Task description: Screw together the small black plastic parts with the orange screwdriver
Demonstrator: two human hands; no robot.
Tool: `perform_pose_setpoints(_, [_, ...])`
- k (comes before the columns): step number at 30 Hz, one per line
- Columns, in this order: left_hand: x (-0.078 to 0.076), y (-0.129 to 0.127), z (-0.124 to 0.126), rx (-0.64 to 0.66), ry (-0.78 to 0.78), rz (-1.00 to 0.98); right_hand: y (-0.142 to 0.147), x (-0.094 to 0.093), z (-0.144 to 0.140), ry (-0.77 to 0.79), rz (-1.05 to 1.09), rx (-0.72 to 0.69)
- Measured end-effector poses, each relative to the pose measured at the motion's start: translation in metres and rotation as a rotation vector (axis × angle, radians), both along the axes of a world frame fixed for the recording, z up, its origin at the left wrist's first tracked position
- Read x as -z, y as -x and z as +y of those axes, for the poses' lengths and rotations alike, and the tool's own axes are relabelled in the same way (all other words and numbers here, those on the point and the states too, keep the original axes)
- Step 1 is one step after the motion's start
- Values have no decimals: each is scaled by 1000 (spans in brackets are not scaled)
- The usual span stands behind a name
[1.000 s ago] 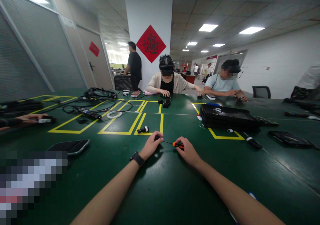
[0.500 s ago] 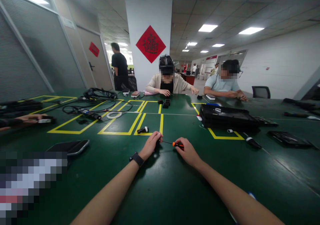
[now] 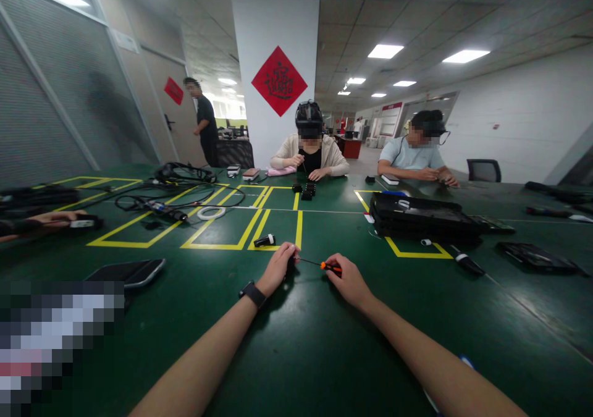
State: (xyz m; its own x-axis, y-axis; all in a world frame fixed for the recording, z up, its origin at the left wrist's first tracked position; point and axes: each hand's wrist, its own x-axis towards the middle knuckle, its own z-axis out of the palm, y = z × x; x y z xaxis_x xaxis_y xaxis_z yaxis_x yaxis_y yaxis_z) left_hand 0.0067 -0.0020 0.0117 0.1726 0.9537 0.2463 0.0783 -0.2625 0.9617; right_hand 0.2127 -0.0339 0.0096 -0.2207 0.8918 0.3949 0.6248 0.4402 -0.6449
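Orange-handled slim screwdriver (image 3: 330, 267) sits pinched in my right hand (image 3: 348, 281), tip at the small black part (image 3: 291, 259) my left hand (image 3: 278, 267) clamps on the green surface (image 3: 324, 343); I judge I'm driving a screw, needing steady turns.

On the green felt counter (image 3: 306, 355), the left hand (image 3: 277, 267) rests just left of the right hand (image 3: 348, 280), the orange-handled screwdriver (image 3: 324, 266) between them. A small black cylinder (image 3: 265, 241) lies just beyond; a black flat case (image 3: 424, 218) sits farther right.
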Motion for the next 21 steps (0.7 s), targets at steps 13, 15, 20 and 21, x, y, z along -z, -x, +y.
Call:
perform_pose_setpoints(13, [6, 0, 3, -64, -113, 142, -1, 2, 2, 2, -23, 67])
perform_pose_setpoints(15, [7, 1, 3, -77, -155, 184, -1, 2, 2, -2, -23, 67])
perform_pose_setpoints(20, [5, 1, 2, -75, -202, 240, -1, 1, 1, -3, -30, 82])
perform_pose_setpoints(21, [5, 0, 1, -76, -215, 249, -1, 0, 0, -1, -37, 91])
